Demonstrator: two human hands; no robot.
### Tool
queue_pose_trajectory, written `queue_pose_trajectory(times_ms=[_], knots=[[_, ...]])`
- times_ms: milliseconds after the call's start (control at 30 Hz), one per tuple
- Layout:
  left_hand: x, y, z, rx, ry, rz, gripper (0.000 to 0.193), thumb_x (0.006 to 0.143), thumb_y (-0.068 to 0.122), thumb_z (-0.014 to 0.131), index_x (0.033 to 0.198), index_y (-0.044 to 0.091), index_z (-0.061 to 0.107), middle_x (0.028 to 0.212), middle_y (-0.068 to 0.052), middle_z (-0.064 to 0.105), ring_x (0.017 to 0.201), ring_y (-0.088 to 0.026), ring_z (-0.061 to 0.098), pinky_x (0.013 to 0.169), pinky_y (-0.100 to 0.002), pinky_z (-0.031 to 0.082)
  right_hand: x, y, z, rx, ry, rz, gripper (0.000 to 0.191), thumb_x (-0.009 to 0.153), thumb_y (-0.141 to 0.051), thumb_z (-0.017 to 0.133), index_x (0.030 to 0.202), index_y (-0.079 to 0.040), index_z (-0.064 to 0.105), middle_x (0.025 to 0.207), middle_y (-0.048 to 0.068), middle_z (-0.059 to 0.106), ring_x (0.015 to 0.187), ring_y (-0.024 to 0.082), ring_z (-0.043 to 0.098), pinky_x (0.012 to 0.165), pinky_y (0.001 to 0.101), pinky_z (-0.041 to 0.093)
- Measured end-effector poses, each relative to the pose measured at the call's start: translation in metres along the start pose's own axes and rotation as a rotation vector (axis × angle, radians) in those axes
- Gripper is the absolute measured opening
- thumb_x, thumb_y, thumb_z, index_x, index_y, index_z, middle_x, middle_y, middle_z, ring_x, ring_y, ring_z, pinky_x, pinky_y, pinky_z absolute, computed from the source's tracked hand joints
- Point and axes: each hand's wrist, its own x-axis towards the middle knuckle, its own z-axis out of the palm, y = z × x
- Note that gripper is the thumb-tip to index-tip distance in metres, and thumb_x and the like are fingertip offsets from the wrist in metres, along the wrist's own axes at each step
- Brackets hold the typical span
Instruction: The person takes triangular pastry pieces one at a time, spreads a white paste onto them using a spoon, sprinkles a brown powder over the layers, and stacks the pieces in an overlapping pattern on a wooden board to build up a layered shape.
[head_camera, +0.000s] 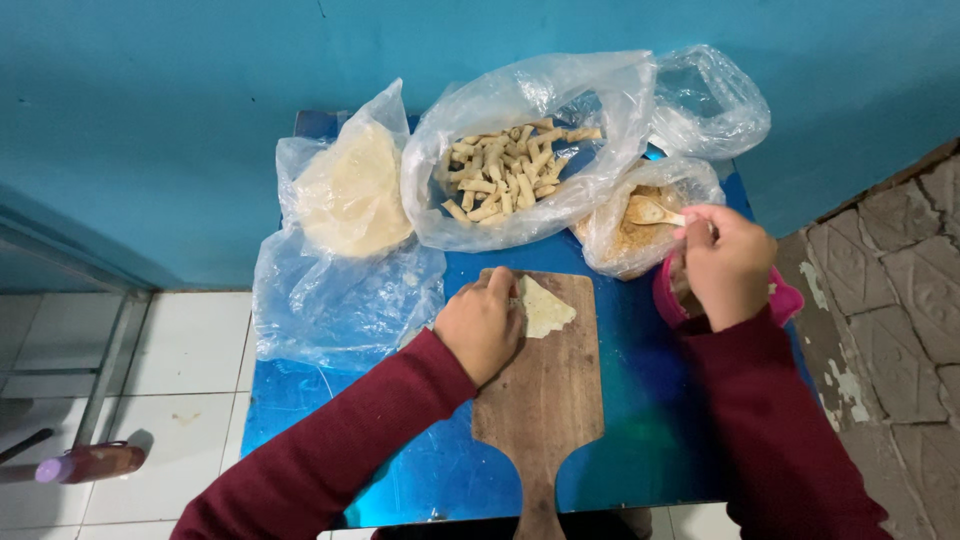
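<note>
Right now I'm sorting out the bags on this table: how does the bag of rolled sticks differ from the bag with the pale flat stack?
The bag of rolled sticks holds many small tan tubes in a loose heap; the bag with the pale flat stack holds wide, cream sheets lying together. The sticks bag gapes open at the top, while the stack's bag drapes down over the blue table. The sticks bag sits mid-table, the other to its left. Both are clear, crinkled plastic.

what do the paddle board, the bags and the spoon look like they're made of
The paddle board looks like unfinished wood: matte brown with visible grain. The bags seem to be thin clear plastic film, crinkled and glossy, contents showing through. The spoon in the right hand looks like pale wood, though it could be plastic.
</note>
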Motion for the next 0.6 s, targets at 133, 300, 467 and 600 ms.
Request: queue_pose_trajectory(times_ms=[133, 300, 467, 600], knots=[[-0.001, -0.005, -0.002, -0.054, -0.021, -0.018, 0.022, 0.085, 0.011, 0.064, 0.103, 0.005, 0.053, 0.099, -0.020, 0.068, 0.081, -0.042, 0.068, 0.072, -0.050, 0.054, 0.001, -0.003, -0.012, 0.057, -0.056, 0.190, 0.016, 0.103, -0.005, 0.061, 0.109, -0.002, 0.076, 0.086, 0.007, 0.077, 0.052, 0.007, 0.057, 0.044, 0.0249, 0.039], [-0.002, -0.007, -0.002, -0.074, -0.021, -0.043, 0.025, 0.083, 0.012, 0.066, 0.103, 0.006, 0.053, 0.097, -0.019, 0.069, 0.080, -0.042, 0.069, 0.071, -0.050, 0.055, -0.001, -0.006, -0.033, 0.219, -0.036, 0.277, 0.016, 0.102, -0.003, 0.060, 0.108, 0.001, 0.074, 0.089, 0.011, 0.075, 0.047, 0.004, 0.044, 0.041, 0.0222, 0.029], [-0.001, -0.007, -0.002, -0.088, -0.025, -0.062, 0.025, 0.085, 0.012, 0.065, 0.105, 0.006, 0.053, 0.093, -0.019, 0.070, 0.077, -0.042, 0.069, 0.069, -0.050, 0.055, -0.003, -0.014, -0.046, 0.498, -0.091, 0.337, 0.016, 0.102, -0.002, 0.059, 0.110, 0.002, 0.073, 0.093, 0.008, 0.075, 0.058, 0.000, 0.044, 0.050, 0.0174, 0.030], [-0.001, -0.007, -0.003, -0.093, -0.025, -0.076, 0.025, 0.086, 0.012, 0.067, 0.106, 0.006, 0.052, 0.090, -0.020, 0.069, 0.077, -0.043, 0.069, 0.069, -0.050, 0.055, -0.013, -0.028, -0.049, 0.417, -0.260, 0.199, 0.017, 0.104, -0.008, 0.058, 0.107, 0.002, 0.072, 0.087, 0.005, 0.075, 0.060, 0.001, 0.059, 0.047, 0.0187, 0.041]])
